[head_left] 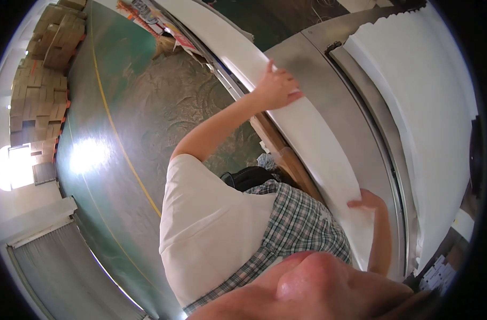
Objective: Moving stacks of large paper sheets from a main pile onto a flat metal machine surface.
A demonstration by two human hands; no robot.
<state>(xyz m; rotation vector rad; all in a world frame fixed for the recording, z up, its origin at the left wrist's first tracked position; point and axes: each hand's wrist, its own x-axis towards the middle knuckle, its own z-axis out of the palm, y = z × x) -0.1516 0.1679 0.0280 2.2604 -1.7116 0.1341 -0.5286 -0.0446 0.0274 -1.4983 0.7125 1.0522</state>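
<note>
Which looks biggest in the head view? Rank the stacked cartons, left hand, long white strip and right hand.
1. Long white strip
2. Stacked cartons
3. Left hand
4. Right hand, partly hidden, so its place below the left hand is unsure.

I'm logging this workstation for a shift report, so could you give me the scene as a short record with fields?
Left hand: on the long white strip, farther from the body; the left hand has its fingers across it
Right hand: nearer the body; the right hand touches the same strip
Grip: cannot tell how firm
Work surface: grey metal table
Far right: large white sheet with a ragged edge
Far left: stacked brown cartons
</note>
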